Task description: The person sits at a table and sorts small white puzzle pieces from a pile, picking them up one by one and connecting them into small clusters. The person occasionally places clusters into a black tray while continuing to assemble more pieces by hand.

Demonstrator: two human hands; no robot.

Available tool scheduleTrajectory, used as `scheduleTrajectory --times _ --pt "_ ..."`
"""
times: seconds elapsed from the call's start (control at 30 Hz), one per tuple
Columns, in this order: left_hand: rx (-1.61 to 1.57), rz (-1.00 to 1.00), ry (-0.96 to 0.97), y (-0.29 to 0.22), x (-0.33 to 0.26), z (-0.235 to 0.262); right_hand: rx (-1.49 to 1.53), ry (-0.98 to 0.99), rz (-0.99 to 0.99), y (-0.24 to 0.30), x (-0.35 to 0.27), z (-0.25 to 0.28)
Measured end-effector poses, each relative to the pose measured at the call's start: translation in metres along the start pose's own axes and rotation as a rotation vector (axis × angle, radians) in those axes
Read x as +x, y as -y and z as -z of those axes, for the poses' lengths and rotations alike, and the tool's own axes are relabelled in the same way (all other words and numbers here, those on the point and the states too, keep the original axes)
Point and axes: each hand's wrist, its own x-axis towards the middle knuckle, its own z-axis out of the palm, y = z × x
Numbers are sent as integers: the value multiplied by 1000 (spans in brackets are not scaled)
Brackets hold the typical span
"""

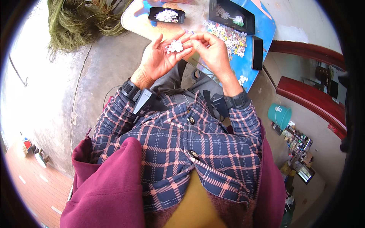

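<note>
My left hand point(161, 57) is palm up, fingers stretched out, bearing a small heap of pale jigsaw puzzle pieces point(175, 46). Close beside its fingertips is my right hand point(213, 51), thumb and forefinger pinched together. Whatever may be between them is too small to make out. Many loose, many-coloured jigsaw pieces point(232, 38) lie spread over the blue table point(266, 22) beyond my right hand. A black tray point(182, 16) with a pile of pale pieces stands past my left hand. A larger black box point(249, 26), at the far right, contains more pieces and a green-and-white item.
A black oblong object point(257, 53) lies by the table's right edge. Near my right wrist are a few loose pieces point(243, 79). A bundle of green fibres point(76, 22) rests at far left. On the floor at right stands a teal bucket point(279, 116) beside assorted clutter.
</note>
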Motion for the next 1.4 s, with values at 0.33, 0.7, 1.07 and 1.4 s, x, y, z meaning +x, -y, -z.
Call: scheduleTrajectory --times 0.33,0.7,1.07,1.4 --pt "160 -22 -147 18 5 -4 -604 -147 297 10 -28 -21" --pt "116 1 -38 15 4 6 -489 -129 267 4 -24 -23" --pt "-72 -31 66 -1 2 13 -399 -176 253 7 53 -23" --pt "43 -139 -75 -8 0 14 -427 -59 291 10 35 -24"
